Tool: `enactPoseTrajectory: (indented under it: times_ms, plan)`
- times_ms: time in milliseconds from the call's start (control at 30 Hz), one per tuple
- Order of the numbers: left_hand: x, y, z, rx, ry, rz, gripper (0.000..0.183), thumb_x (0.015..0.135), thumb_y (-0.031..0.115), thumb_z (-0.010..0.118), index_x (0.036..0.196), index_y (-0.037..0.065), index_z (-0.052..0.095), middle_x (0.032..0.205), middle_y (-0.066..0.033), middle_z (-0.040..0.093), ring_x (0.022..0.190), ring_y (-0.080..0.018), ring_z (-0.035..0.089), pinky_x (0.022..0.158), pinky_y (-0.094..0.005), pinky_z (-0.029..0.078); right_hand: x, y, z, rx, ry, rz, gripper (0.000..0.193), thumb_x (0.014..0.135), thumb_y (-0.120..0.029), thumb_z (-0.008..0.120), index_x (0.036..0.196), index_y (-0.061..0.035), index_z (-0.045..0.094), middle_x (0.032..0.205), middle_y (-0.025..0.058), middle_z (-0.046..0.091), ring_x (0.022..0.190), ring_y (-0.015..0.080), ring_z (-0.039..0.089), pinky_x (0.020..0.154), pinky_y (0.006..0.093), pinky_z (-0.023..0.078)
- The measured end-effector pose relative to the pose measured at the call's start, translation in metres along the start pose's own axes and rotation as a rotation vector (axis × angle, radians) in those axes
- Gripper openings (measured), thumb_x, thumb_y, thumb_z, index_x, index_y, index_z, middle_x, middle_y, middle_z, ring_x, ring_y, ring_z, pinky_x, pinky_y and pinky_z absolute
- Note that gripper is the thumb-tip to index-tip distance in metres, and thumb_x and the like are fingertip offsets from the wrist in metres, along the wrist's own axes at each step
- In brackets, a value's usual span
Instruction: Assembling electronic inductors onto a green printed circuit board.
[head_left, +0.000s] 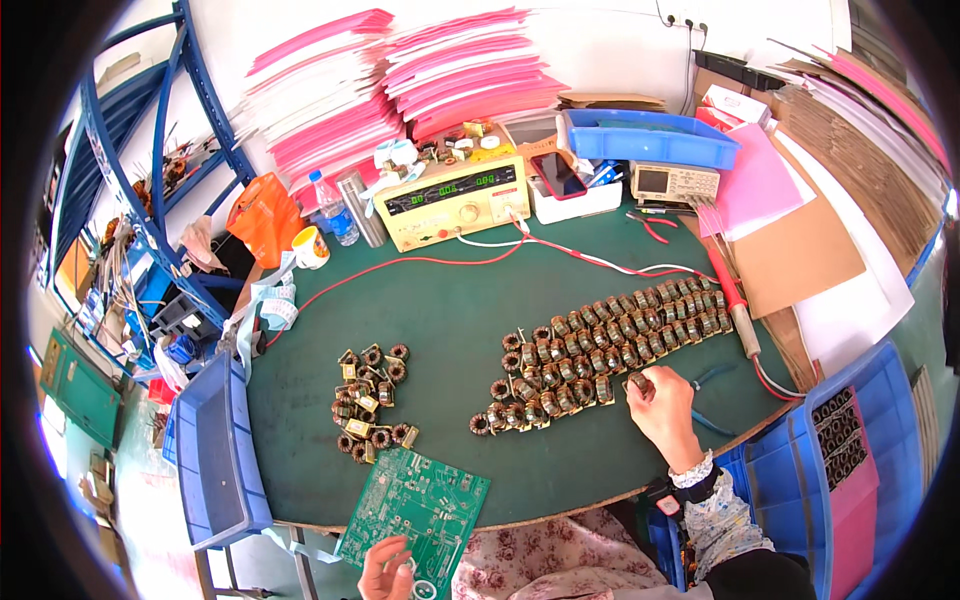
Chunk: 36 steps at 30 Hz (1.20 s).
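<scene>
My right hand is closed around a copper-wound toroidal coil, just right of the rows of coils. These many similar toroidal coils stand in several slanting rows on the green table. At the lower edge, my left hand has its fingers curled at the near end of a green circuit board. The board lies partly over the table's front edge. A white ring-shaped thing shows beside that hand. A loose heap of coils, some with yellowish tags, sits left of the rows.
Blue-handled pliers lie beyond my right hand. A power supply with red and white leads stands at the back. A red-handled probe lies at the right. Blue bins flank the table; the right one holds more parts.
</scene>
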<state>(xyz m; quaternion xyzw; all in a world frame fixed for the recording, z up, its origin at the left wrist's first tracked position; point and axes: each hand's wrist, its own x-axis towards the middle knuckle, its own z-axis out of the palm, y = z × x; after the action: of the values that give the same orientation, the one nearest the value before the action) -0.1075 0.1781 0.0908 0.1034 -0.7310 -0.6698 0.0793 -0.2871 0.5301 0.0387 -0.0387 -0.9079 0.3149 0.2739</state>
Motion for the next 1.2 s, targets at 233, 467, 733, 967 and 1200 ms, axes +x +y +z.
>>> enactPoseTrajectory:
  times_ms: [233,467,733,967,1200]
  plan:
    - [-0.002,0.0,-0.01,-0.002,0.128,-0.127,0.028,0.091,0.006,0.052,0.118,-0.002,0.055,0.119,-0.0091,0.057,0.106,-0.0149,0.052,0.088,-0.0257,0.041,0.003,-0.013,-0.001,0.158,-0.135,0.078,0.024,0.072,-0.011,0.072,0.09,-0.0034,0.059,0.069,0.011,0.058,0.053,0.0242,0.056,0.052,0.0364,0.045]
    - [-0.002,-0.009,-0.017,0.049,0.154,-0.185,0.023,0.09,0.006,0.055,0.112,0.0,0.06,0.106,-0.0037,0.06,0.09,-0.0095,0.054,0.074,-0.0206,0.042,-0.001,-0.012,-0.006,-0.008,-0.293,-0.101,0.038,0.068,-0.001,0.07,0.102,-0.0066,0.054,0.081,0.012,0.054,0.074,0.032,0.057,0.065,0.0413,0.047]
    - [-0.024,-0.004,-0.025,0.084,0.211,-0.148,0.019,0.091,0.006,0.055,0.106,-0.002,0.061,0.097,-0.0052,0.063,0.09,-0.0114,0.056,0.081,-0.0242,0.043,0.005,-0.006,0.004,-0.026,-0.262,-0.28,0.048,0.068,0.005,0.067,0.112,-0.0059,0.048,0.097,0.0156,0.056,0.091,0.0355,0.056,0.075,0.0412,0.047]
    - [-0.056,-0.028,-0.045,-0.008,0.339,-0.088,0.018,0.091,0.005,0.053,0.106,-0.002,0.061,0.098,-0.0025,0.062,0.093,-0.0107,0.055,0.082,-0.0234,0.042,-0.002,-0.091,-0.01,-0.141,-0.286,-0.396,0.051,0.07,-0.005,0.071,0.115,-0.0045,0.048,0.103,0.0136,0.057,0.096,0.032,0.056,0.08,0.0393,0.047]
    - [-0.061,-0.083,-0.067,0.088,0.476,0.134,0.051,0.09,0.004,0.051,0.137,0.007,0.032,0.133,-0.0069,0.035,0.113,-0.018,0.041,0.097,-0.0309,0.034,-0.016,-0.175,0.103,0.268,-0.601,-0.776,0.034,0.076,-0.016,0.069,0.106,-0.0038,0.056,0.104,0.0109,0.06,0.1,0.0299,0.054,0.085,0.0389,0.045]
